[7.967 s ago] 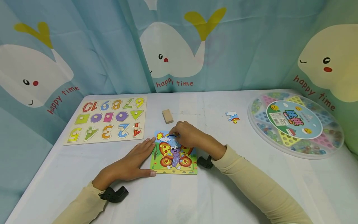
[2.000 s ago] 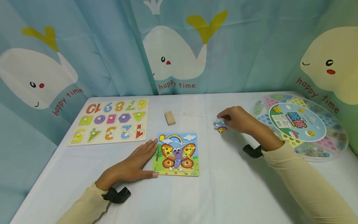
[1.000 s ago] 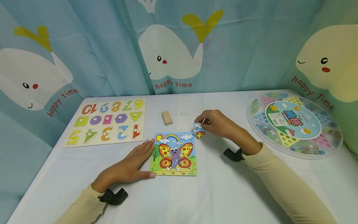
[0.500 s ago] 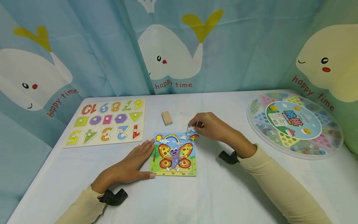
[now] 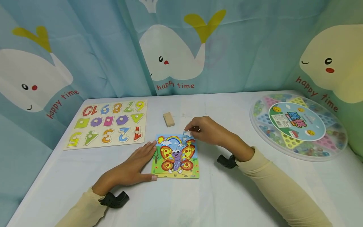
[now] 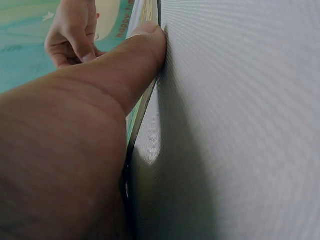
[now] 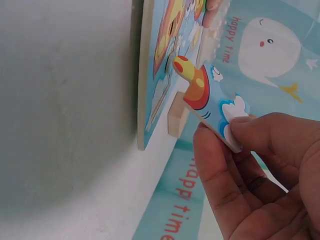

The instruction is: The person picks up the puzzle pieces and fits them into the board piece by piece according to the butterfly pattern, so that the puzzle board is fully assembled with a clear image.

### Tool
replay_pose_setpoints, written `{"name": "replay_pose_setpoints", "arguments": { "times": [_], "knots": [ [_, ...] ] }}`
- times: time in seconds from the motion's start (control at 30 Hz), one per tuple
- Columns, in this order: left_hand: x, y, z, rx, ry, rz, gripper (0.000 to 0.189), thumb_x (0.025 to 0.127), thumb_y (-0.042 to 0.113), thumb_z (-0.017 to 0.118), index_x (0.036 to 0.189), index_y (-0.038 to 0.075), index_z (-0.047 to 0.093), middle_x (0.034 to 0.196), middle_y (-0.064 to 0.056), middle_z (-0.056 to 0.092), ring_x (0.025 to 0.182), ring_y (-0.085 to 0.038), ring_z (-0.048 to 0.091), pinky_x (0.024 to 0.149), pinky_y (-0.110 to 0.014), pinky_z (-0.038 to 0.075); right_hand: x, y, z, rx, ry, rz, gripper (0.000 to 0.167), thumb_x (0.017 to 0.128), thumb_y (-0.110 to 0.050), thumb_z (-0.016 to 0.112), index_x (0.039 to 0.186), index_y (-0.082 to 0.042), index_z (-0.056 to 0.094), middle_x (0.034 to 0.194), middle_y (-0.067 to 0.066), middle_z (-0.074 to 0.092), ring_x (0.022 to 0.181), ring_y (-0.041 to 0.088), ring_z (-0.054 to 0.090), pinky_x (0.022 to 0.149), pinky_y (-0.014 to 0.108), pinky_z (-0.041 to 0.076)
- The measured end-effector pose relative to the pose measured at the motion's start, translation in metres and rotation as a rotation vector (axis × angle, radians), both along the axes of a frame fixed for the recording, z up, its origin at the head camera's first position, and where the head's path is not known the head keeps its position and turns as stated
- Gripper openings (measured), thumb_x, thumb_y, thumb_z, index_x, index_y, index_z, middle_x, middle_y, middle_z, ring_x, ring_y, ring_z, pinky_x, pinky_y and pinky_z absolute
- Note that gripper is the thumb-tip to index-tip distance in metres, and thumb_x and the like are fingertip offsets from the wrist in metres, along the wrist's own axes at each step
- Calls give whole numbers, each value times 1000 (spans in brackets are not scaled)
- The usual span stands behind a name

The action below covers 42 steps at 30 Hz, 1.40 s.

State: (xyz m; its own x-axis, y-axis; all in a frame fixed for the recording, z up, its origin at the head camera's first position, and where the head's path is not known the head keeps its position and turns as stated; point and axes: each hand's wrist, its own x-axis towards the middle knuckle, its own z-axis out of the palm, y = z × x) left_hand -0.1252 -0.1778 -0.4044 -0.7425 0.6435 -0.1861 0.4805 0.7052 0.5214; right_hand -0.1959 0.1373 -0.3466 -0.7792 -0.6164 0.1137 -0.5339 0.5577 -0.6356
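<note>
A square butterfly jigsaw puzzle [image 5: 177, 159] lies flat on the white cloth. Along its left edge my left hand [image 5: 127, 167] rests with straight fingers, the thumb touching the lower left corner. In the left wrist view that thumb [image 6: 135, 60] lies against the board's edge. Over the upper right corner, my right hand [image 5: 208, 130] pinches a jigsaw piece [image 7: 207, 95] between thumb and fingers. Blue sky, a white cloud and an orange-red wing part are printed on this piece. It is tilted and held apart from the board in the right wrist view.
A small wooden block [image 5: 169, 119] lies just behind the puzzle. To the left is a board of numbers and shapes [image 5: 107, 126] with knobs. A round, clear-lidded Chinese checkers box [image 5: 297, 126] sits at right. A whale-print curtain [image 5: 241, 56] hangs behind the table.
My right hand took the loose jigsaw piece from the cloth at right, then carried it left to above the puzzle's upper right corner. The left hand has stayed at the puzzle's left edge.
</note>
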Motion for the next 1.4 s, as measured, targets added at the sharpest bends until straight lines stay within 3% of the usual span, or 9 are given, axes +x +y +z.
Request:
{"name": "replay_pose_setpoints", "arguments": {
  "times": [0.3,0.63,0.93,1.4],
  "knots": [
    [0,1,1,-2,-6,4,101,85,59,64,156,8,14,163,2,-1,147,-20,-6,117,-47,3,2,-6,0,54,-55,17,15,88,2,65,101,-1,73,96,6,70,81,15,60,72,28,53],
    [0,0,0,6,-5,6,101,85,59,64,156,8,14,163,2,-1,147,-19,-5,117,-47,3,2,-13,-3,119,-56,11,14,87,2,66,99,-4,72,93,2,68,75,15,56,67,27,50],
    [1,1,1,1,5,9,101,85,59,65,156,7,15,163,2,0,148,-20,-5,118,-47,3,5,-20,-5,287,-95,-20,30,86,-7,74,115,1,69,108,6,62,96,20,56,87,34,50],
    [1,1,3,3,6,12,101,85,56,66,156,6,15,163,2,0,148,-20,-4,118,-47,4,4,-22,-9,340,-60,-8,30,86,-8,75,114,1,69,107,7,60,101,21,55,90,34,50]
  ]
}}
